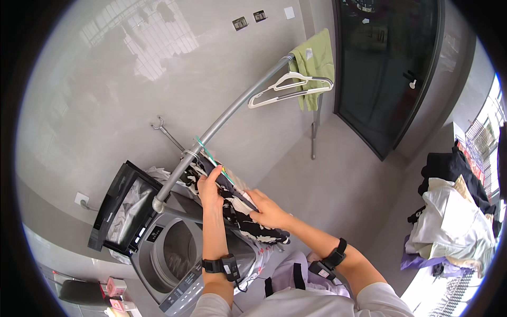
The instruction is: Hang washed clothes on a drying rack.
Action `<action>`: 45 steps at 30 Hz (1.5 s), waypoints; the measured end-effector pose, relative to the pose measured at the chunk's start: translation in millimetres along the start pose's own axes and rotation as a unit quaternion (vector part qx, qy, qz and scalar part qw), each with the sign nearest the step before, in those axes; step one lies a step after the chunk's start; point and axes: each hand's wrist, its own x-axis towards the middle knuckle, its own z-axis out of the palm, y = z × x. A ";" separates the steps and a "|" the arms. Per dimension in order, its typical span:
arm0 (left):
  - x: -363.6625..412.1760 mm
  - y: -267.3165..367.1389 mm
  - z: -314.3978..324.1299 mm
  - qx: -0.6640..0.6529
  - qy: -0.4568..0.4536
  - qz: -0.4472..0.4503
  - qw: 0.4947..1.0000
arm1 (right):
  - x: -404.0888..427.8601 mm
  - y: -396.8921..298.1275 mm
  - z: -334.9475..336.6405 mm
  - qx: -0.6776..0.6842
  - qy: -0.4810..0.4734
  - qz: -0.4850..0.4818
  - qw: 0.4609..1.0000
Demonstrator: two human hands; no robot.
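Observation:
My left hand [210, 189] grips the upper part of a garment on a teal hanger [209, 153], its thumb pointing up along the hanger. My right hand [268, 210] is closed on the lower end of the same dark grey edge [241, 195], with the fingers over the far side. The hanger's hook is at the grey metal rail [237, 109]. A black-and-cream patterned garment [253, 226] hangs right beneath both hands. How the clothes overlap between the hands is partly hidden.
An open top-loading washing machine [174, 253] stands below left, its lid [122, 210] raised. A forked pole [170, 136] leans near the wall. White hangers [291, 93] and a green cloth [317, 67] hang at the rail's far end. Piled clothes [447, 222] lie at right, beyond a dark door [384, 79].

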 end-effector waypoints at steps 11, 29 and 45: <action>-20.8 -103.7 203.1 -0.117 -0.282 -0.259 0.916 | -113.5 31.8 -241.5 0.156 -0.022 0.178 0.971; -78.7 -150.2 633.1 -0.137 -0.648 -0.407 0.629 | -223.9 -46.2 -429.6 -0.282 0.523 0.211 0.776; -190.0 -230.5 918.4 -0.173 -0.704 -0.490 0.484 | -318.7 -295.5 -684.7 -0.395 0.820 0.015 0.414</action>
